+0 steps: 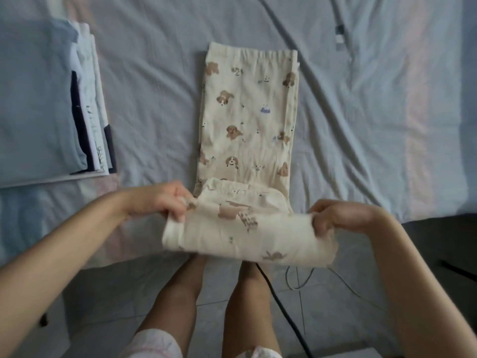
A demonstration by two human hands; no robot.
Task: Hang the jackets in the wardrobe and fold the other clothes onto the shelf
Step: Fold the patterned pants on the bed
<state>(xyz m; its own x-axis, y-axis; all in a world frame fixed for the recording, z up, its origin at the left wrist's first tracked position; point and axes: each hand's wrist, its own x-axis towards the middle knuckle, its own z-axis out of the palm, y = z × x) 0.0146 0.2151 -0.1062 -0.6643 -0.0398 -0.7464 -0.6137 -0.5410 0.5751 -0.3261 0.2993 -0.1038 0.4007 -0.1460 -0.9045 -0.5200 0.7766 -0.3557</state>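
At the upper left of the frame, a stack of folded clothes [38, 99] lies on the bed [154, 86], with a pale blue piece on top and dark and white edges showing at its right side. Lower down, the left hand [160, 200] pinches the left edge of the cream pyjama trousers [247, 120] with a dog print; its fingers [179, 215] are curled on the cloth. These trousers lie lengthwise in the middle of the bed, and their near end is lifted and doubled over between both hands. At the right, the right hand [335, 215] grips the other edge, fingers closed on the fabric. Below, a black cable [284, 306] runs over the tiled floor [111, 306].
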